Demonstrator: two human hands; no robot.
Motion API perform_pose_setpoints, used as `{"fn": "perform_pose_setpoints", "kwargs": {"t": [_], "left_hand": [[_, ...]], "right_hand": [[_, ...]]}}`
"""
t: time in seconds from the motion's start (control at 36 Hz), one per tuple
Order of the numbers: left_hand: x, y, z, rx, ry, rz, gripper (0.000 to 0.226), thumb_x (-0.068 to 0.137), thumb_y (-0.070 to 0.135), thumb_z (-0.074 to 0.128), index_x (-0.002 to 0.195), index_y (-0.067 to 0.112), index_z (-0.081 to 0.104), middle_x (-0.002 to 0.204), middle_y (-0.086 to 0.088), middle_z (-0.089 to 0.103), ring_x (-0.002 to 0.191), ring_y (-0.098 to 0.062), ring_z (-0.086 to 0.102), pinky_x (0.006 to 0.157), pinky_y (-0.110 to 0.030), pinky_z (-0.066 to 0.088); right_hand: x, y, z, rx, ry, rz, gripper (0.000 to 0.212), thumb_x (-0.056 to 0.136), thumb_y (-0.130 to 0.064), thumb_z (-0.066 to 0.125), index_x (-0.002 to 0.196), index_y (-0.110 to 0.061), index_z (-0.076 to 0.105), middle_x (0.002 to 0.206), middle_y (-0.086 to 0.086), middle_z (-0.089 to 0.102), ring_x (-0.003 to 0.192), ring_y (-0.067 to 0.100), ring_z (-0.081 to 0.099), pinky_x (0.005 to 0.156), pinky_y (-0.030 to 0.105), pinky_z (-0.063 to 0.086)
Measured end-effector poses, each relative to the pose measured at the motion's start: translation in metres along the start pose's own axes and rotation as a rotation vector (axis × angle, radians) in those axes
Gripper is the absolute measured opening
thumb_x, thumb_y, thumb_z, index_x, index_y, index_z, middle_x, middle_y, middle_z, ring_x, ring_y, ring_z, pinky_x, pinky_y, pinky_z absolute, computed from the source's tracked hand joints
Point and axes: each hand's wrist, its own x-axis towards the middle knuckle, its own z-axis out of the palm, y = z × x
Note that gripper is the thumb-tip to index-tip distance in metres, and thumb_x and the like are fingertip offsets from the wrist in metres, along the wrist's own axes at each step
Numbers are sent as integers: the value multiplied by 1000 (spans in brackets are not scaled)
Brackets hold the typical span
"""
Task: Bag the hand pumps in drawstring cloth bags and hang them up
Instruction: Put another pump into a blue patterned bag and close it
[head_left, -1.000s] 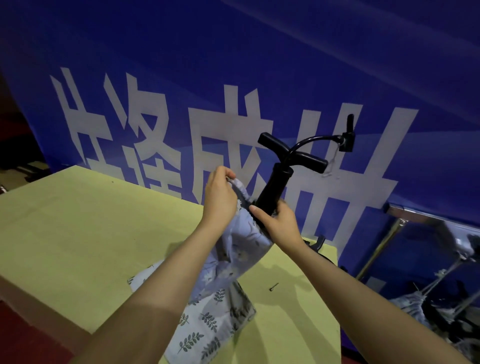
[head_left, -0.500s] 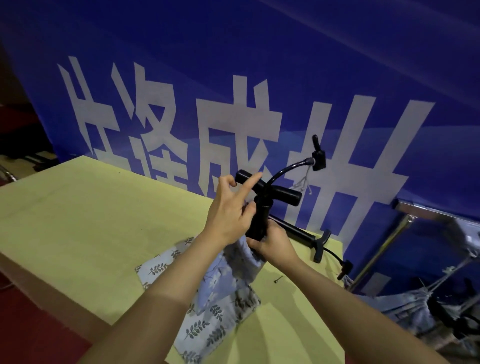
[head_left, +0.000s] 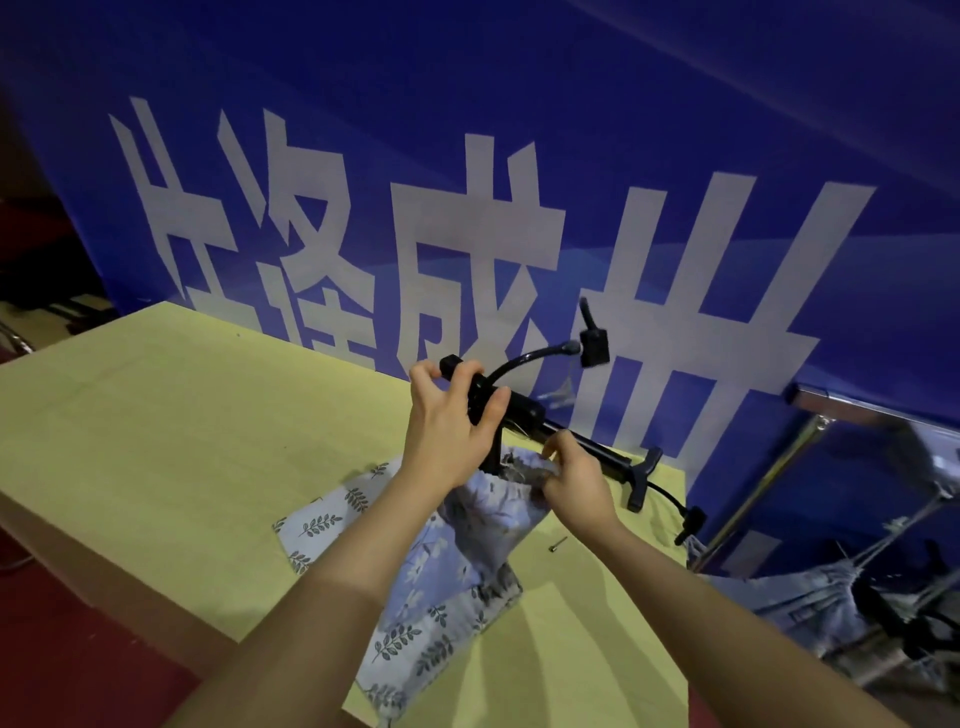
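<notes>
Since earlier, more pump (head_left: 491, 415) is sunk into the bag (head_left: 483, 519). Its handle is gripped by the left hand (head_left: 449, 431); the bag mouth is pinched by the right hand (head_left: 574, 478). Cloth should be held open.

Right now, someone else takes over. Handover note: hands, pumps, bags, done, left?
Left hand: grips the T-handle of the pump, which stands upright in the bag.
Right hand: pinches the mouth of the floral bag.
Second pump lies on the table behind; a leaf-print bag lies flat under the first.
Done: pump body is in the bag.
Left: cinch the drawstring, hang it, bag the second pump.
</notes>
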Motion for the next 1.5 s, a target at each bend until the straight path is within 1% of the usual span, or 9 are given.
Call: {"fn": "perform_pose_setpoints", "kwargs": {"t": [0.22,0.42,0.61,0.75,0.89,1.0,1.14,1.31,1.5], "left_hand": [[2,3,7,-37,14,-15,62,81,66,27,120,21,46,123,-10,22,114,-31,35,97,-37,42],[6,6,9,-67,42,-37,61,79,64,28,116,19,47,121,-11,23,114,-31,33,96,-37,41],[5,10,12,57,77,-29,65,81,64,22,117,17,49,117,-14,31,107,-32,37,87,-37,44],[5,11,15,97,95,-27,63,84,62,22,117,17,49,116,-14,33,105,-32,39,83,-40,45],[5,12,17,129,85,-38,62,84,63,21,118,19,48,117,-13,33,104,-32,41,82,-41,47],[5,13,15,123,91,-43,61,85,63,23,118,19,49,117,-14,34,103,-32,42,82,-42,47],[6,13,12,109,54,-48,44,92,51,41,121,18,48,119,-13,33,106,-32,42,86,-40,45],[7,13,12,120,46,-57,45,92,52,39,121,19,47,119,-12,33,106,-30,43,86,-39,46],[6,14,13,140,66,-40,44,93,51,40,120,17,48,117,-12,35,102,-30,45,82,-38,45]], "right_hand": [[5,12,-13,30,131,-8,19,98,-22,48,82,-15,54,78,5,59,71,23,55,58,29,35],[1,8,-17,245,12,-40,34,93,5,37,117,-9,57,114,2,56,104,15,51,82,18,37],[2,7,-3,290,-83,50,28,92,0,35,91,-14,60,99,10,47,90,20,48,79,26,37],[-1,5,-4,209,-64,-23,28,91,2,48,115,-11,54,112,8,40,88,16,48,69,8,38],[4,3,-6,17,29,-99,17,93,-11,54,106,-14,63,103,4,52,91,21,53,76,36,47],[8,-2,-9,93,42,-134,5,91,-16,59,86,-15,59,90,-3,47,80,11,49,67,24,38],[3,-6,-17,239,-24,-161,44,89,11,42,123,-13,57,113,-6,53,105,8,49,88,16,37],[4,-3,-19,185,-65,-224,35,83,10,48,96,-19,62,96,1,51,86,13,48,70,2,36],[0,0,-19,135,-61,-256,9,86,-10,63,90,-18,64,84,-4,61,79,12,56,69,15,41]]}}
